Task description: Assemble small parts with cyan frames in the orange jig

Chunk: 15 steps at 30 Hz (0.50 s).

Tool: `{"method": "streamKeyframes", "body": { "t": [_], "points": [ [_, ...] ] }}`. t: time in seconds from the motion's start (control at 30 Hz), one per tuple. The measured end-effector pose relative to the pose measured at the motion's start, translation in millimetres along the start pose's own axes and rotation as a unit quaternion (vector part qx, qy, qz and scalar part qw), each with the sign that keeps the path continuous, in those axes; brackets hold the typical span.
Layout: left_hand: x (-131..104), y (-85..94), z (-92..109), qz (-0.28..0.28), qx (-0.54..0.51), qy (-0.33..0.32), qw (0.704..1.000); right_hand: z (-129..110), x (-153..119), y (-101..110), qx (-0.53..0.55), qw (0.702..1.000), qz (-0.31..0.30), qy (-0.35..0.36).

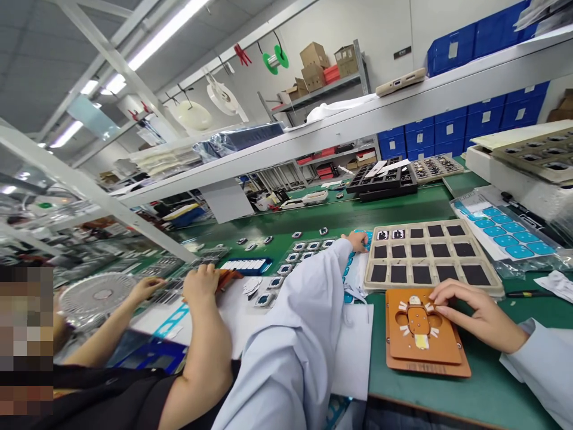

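R hand (478, 313) lies flat, fingers loosely apart, on orange jig (421, 334); L hand (358, 240) reaches past beige tray (492, 280) to small parts (308, 251), grip prob. hidden.

The person's left hand (358, 240) is mostly hidden behind its own pale sleeve (304, 322), so its grip cannot be told. The small parts (304, 251) beyond it are too small to identify. At the worktop's left edge, a co-worker's hands (201, 283) cover an orange tool (227, 278).
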<state>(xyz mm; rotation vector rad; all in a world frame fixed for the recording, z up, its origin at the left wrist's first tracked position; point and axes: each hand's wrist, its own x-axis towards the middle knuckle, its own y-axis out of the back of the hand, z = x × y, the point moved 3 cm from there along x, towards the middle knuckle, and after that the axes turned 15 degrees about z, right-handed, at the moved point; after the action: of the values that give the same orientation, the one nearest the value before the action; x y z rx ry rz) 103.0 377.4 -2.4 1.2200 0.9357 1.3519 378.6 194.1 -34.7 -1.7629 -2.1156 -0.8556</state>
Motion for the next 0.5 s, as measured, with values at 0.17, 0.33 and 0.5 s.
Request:
{"method": "streamKeyframes", "body": {
  "t": [0.17, 0.33, 0.5],
  "points": [
    [-26, 17.0, 11, 0.072, -0.042, -0.060, 0.995, 1, -1, 0, 0.000, 1.000, 0.004, 0.002],
    [-116, 25.3, 43, 0.130, -0.123, -0.202, 0.963, 4, -2, 2, 0.005, 1.000, 0.024, -0.002],
    [-186, 6.3, 80, 0.065, -0.196, -0.484, 0.851, 10, -4, 8, -0.020, 0.999, 0.042, -0.008]
  ]
}}
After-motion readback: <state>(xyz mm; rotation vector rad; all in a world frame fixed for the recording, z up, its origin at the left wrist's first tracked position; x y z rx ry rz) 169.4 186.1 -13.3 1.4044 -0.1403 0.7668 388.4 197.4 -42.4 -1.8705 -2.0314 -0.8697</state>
